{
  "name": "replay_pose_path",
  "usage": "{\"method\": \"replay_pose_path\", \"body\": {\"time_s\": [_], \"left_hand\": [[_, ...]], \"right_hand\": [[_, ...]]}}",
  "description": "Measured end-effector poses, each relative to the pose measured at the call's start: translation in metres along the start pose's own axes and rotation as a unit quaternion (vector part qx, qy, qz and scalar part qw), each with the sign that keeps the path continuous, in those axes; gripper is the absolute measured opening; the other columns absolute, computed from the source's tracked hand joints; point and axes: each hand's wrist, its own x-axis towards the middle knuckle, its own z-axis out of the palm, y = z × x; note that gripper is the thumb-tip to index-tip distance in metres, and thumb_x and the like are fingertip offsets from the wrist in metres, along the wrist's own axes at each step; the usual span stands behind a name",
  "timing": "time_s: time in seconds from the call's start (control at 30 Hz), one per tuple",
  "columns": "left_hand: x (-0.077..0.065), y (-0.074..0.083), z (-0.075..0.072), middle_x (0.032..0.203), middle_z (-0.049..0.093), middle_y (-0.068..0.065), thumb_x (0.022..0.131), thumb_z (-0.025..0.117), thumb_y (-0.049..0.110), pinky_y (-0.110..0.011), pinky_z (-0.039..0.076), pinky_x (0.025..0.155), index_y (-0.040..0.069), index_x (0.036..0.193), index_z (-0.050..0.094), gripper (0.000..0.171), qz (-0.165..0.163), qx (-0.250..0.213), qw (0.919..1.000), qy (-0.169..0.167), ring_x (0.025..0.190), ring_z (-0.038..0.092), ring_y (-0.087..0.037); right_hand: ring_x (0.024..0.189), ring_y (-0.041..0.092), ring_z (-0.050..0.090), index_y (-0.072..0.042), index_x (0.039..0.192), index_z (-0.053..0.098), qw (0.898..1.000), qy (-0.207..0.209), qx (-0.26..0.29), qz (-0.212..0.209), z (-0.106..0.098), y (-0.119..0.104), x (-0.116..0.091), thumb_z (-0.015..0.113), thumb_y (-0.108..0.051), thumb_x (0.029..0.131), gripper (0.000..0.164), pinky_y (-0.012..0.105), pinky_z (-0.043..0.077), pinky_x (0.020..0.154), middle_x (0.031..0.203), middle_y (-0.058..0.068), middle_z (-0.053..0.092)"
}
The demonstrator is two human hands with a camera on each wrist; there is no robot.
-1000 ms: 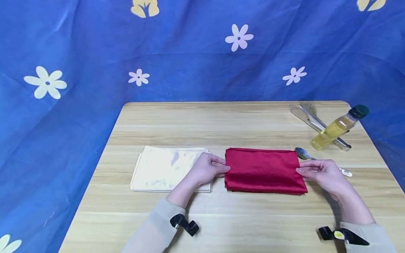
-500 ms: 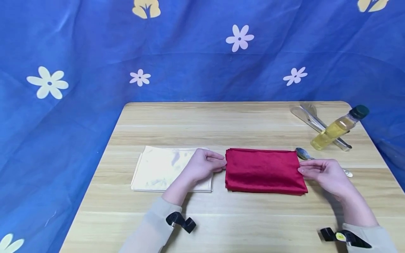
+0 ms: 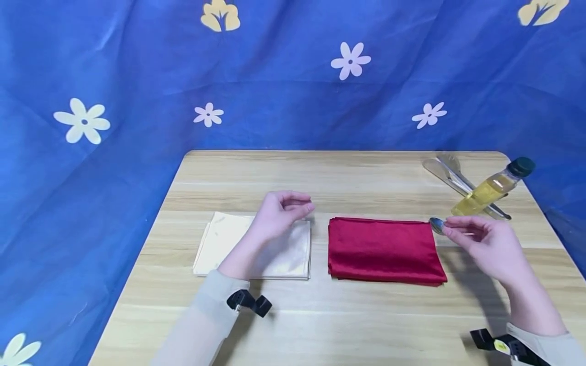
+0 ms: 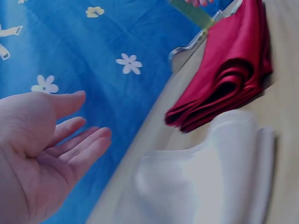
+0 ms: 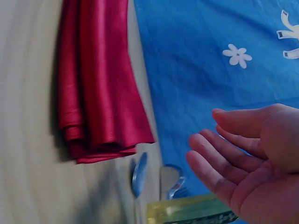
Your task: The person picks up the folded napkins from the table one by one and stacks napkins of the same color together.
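A folded red satin cloth (image 3: 384, 249) lies flat on the wooden table, its layered folds visible in both wrist views. To its left is a folded white cloth (image 3: 229, 239), partly covered by my left forearm. My left hand (image 3: 281, 213) hovers over the white cloth's far right corner, holding nothing; its fingers are loosely bent in the left wrist view. Above the table just right of the red cloth, my right hand (image 3: 490, 244) is also without anything in its relaxed fingers. It hides most of a metal spoon (image 3: 437, 225), whose bowl shows beside the red cloth.
At the back right, a bottle of yellow liquid (image 3: 482, 195) with a dark green cap leans across metal tongs (image 3: 453, 175). A blue flowered curtain (image 3: 293, 101) hangs behind the table (image 3: 297, 173).
Both hands have come away from the red cloth's short edges. The left moved up and left over the white cloth; the right rose slightly over the spoon. The red cloth stays in place.
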Motion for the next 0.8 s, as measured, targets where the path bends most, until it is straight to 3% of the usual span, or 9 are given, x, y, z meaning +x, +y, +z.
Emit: {"method": "replay_pose_path", "body": {"time_s": [0.13, 0.3, 0.4, 0.57, 0.67, 0.8], "left_hand": [[0.006, 0.008, -0.01, 0.127, 0.073, -0.011, 0.096, 0.082, 0.026, -0.034, 0.062, 0.091, 0.005, 0.134, 0.069, 0.045, 0.057, 0.005, 0.997, 0.051, 0.11, 0.073, -0.022], [0.011, 0.018, -0.027, 0.14, 0.067, -0.006, 0.096, 0.082, 0.029, -0.036, 0.057, 0.103, 0.012, 0.146, 0.06, 0.057, 0.15, 0.02, 0.9785, 0.141, 0.124, 0.067, -0.02], [0.013, 0.027, -0.038, 0.147, 0.063, -0.003, 0.096, 0.082, 0.034, -0.041, 0.05, 0.111, 0.014, 0.15, 0.057, 0.063, 0.195, 0.07, 0.9604, 0.186, 0.132, 0.061, -0.019], [0.013, 0.042, -0.054, 0.161, 0.047, 0.012, 0.094, 0.078, 0.054, -0.043, 0.036, 0.122, 0.028, 0.159, 0.048, 0.076, 0.222, 0.206, 0.9233, 0.236, 0.148, 0.043, -0.012], [0.013, 0.048, -0.062, 0.168, 0.031, 0.016, 0.093, 0.073, 0.064, -0.046, 0.024, 0.127, 0.032, 0.164, 0.041, 0.084, 0.237, 0.282, 0.8999, 0.234, 0.155, 0.027, -0.009], [0.015, 0.055, -0.068, 0.174, 0.018, 0.01, 0.09, 0.07, 0.072, -0.054, 0.005, 0.129, 0.032, 0.167, 0.034, 0.094, 0.259, 0.38, 0.8655, 0.2, 0.16, 0.011, -0.013]], "right_hand": [[0.08, -0.004, 0.071, -0.001, 0.114, 0.079, 0.998, 0.059, 0.02, -0.016, 0.0, -0.005, 0.005, 0.083, -0.008, 0.093, 0.022, 0.01, 0.055, 0.066, 0.097, -0.018, 0.076], [0.095, 0.0, 0.072, 0.003, 0.122, 0.075, 0.986, 0.124, 0.068, -0.084, 0.006, -0.015, 0.018, 0.081, 0.006, 0.089, 0.033, 0.01, 0.055, 0.084, 0.109, -0.012, 0.076], [0.109, 0.006, 0.07, 0.004, 0.126, 0.072, 0.977, 0.153, 0.082, -0.123, 0.008, -0.025, 0.028, 0.083, 0.01, 0.085, 0.043, 0.015, 0.052, 0.099, 0.122, -0.002, 0.074], [0.132, 0.011, 0.058, -0.004, 0.133, 0.072, 0.971, 0.184, 0.029, -0.149, 0.006, -0.044, 0.042, 0.09, -0.001, 0.08, 0.056, 0.023, 0.039, 0.115, 0.141, 0.005, 0.066], [0.144, 0.021, 0.048, -0.006, 0.138, 0.068, 0.968, 0.183, -0.002, -0.169, 0.005, -0.058, 0.049, 0.093, -0.005, 0.075, 0.068, 0.038, 0.035, 0.119, 0.153, 0.006, 0.057], [0.15, 0.032, 0.039, -0.004, 0.144, 0.063, 0.963, 0.169, -0.024, -0.209, 0.009, -0.071, 0.06, 0.093, -0.016, 0.072, 0.078, 0.059, 0.03, 0.121, 0.163, 0.007, 0.046]]}}
